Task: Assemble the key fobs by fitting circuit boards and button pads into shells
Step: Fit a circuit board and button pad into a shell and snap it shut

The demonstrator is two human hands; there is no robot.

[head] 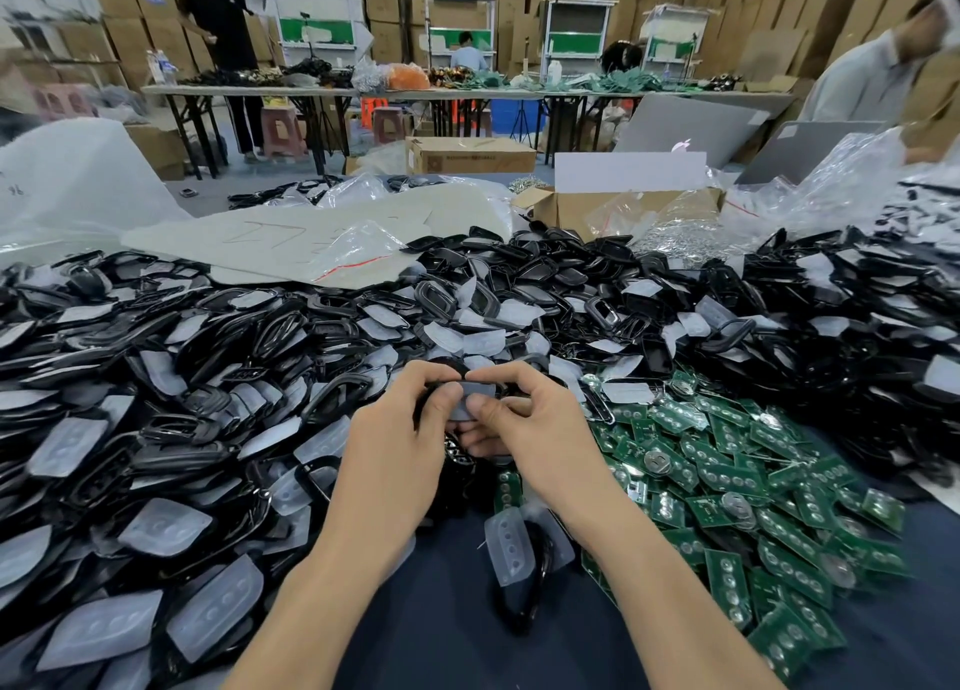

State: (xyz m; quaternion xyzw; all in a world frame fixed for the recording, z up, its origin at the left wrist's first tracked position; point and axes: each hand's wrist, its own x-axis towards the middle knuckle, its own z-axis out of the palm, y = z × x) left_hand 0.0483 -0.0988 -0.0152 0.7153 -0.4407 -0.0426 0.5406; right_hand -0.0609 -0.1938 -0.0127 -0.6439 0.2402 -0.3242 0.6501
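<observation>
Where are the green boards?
In the head view, the green boards lie heaped on the right, next to the right hand, with black shells piled behind them.

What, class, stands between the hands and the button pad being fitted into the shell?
Nothing visible. The left hand grips the black shell, the right hand pinches the button pad onto it, and both thumbs touch the pad directly.

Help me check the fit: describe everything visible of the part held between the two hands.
The button pad is a pale grey, translucent, rubbery-looking sheet with rounded corners. It lies on a black shell whose rim shows at its left. The left hand and right hand grip the pair, with both thumbs pressing the pad's face. Its underside is hidden.
</observation>
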